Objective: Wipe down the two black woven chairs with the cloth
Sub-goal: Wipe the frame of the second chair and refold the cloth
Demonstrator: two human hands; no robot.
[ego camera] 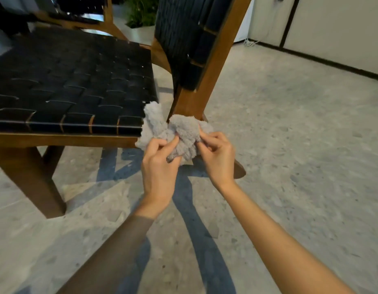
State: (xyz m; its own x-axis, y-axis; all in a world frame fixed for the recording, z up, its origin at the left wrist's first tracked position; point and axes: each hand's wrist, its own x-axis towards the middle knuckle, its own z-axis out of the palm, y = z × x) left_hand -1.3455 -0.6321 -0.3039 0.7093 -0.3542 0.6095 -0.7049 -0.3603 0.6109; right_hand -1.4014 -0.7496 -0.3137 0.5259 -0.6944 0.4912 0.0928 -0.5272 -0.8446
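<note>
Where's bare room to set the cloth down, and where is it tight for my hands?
The near chair's woven seat is bare from its front edge to the backrest. The floor right of the chair, out to the wall, is open. Tight spot: the seat's corner by the rear post, where left hand and right hand bunch the cloth.

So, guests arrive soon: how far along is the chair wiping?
Nothing visibly shows as wiped yet. In hand: the left hand and right hand pinch the bunched fluffy grey cloth beside the seat corner of the near black woven wooden-framed chair. Left, it seems: that chair and the second black woven chair behind.
</note>
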